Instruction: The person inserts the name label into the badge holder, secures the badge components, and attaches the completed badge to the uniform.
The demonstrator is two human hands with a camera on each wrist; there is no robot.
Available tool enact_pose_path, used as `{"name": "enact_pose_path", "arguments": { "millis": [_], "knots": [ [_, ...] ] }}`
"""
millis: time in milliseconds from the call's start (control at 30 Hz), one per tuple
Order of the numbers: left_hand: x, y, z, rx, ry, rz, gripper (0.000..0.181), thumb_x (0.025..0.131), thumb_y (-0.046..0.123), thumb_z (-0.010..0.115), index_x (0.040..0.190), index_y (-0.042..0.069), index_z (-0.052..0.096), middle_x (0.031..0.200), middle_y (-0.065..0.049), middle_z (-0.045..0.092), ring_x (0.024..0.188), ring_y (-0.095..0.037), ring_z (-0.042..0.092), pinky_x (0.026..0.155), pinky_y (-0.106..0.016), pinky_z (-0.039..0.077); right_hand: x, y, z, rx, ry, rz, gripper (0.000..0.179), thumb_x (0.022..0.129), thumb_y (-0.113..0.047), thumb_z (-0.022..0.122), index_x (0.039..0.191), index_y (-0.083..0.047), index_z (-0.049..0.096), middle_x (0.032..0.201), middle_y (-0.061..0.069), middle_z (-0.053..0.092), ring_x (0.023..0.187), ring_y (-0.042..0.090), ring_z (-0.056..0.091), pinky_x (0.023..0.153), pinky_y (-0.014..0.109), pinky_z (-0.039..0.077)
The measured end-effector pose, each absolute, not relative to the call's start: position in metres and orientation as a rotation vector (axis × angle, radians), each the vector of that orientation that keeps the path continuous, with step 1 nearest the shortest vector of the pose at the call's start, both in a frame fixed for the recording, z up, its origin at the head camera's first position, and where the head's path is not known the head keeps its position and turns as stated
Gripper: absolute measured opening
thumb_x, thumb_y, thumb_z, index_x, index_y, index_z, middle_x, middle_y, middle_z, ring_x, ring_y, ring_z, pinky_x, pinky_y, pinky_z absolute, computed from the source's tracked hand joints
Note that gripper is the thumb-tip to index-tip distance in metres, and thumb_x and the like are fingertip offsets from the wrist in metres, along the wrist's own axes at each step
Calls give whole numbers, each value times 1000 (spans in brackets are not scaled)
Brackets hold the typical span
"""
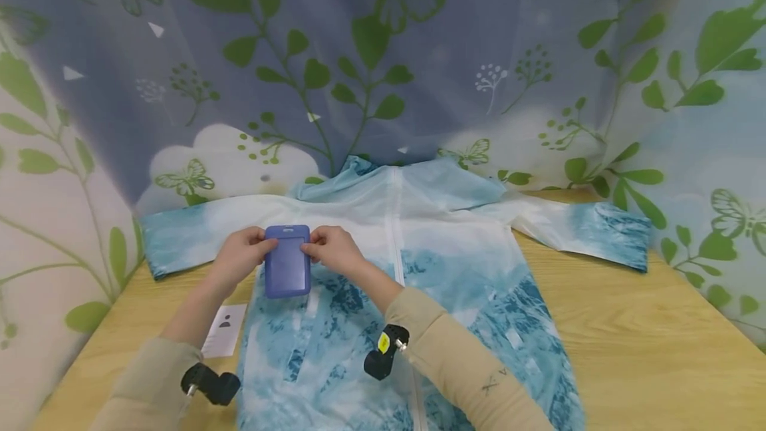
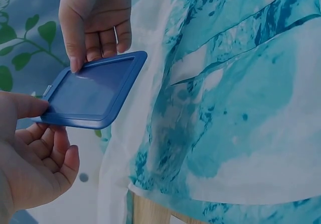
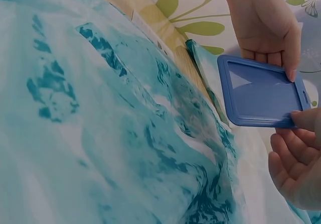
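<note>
A blue badge holder (image 1: 287, 270) with a clear window and a slot at its top edge is held upright over the jacket. My left hand (image 1: 241, 257) pinches its left edge between thumb and curled fingers. On the opposite edge my right hand (image 1: 336, 249) pinches in the same way, thumb on the front face. Both wrist views show the badge holder (image 2: 95, 91) gripped from two sides, the thumbs near the slotted end. Beneath it lies a blue and white tie-dye zip jacket (image 1: 479, 271), spread out with its sleeves to the sides.
A white card (image 1: 225, 331) with a printed person icon lies on the wooden table (image 1: 646, 324), left of the jacket and partly behind my left forearm. A patterned curtain (image 1: 443, 58) with leaves and butterflies stands behind the table and along both sides.
</note>
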State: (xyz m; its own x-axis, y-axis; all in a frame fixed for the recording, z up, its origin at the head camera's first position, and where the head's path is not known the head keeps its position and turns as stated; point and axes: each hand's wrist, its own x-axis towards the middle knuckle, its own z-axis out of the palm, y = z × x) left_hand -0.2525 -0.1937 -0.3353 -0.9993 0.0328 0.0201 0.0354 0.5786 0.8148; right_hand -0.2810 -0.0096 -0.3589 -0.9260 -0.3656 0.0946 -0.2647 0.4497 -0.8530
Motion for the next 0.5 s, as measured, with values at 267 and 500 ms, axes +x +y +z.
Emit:
{"name": "enact_pose_path", "arguments": {
  "millis": [267, 500],
  "knots": [
    [-255, -194, -336, -73, -2788, -1474, 24, 95, 20, 50, 94, -4, 53, 87, -11, 57, 81, -25, 49, 75, -41, 44, -282, -7, -358, -557, 2502, -1548, 15, 92, -20, 60, 93, -5, 63, 83, 3, 65, 82, 23, 64, 68, 31, 52],
    [-257, -189, -334, -94, -2755, -1548, 28, 97, 25, 49, 94, -3, 54, 93, -12, 59, 88, -26, 52, 83, -44, 44, -283, 1, -349, -561, 2439, -1588, 13, 91, -18, 61, 91, -6, 62, 82, 4, 65, 81, 21, 63, 76, 42, 51]
  ]
}}
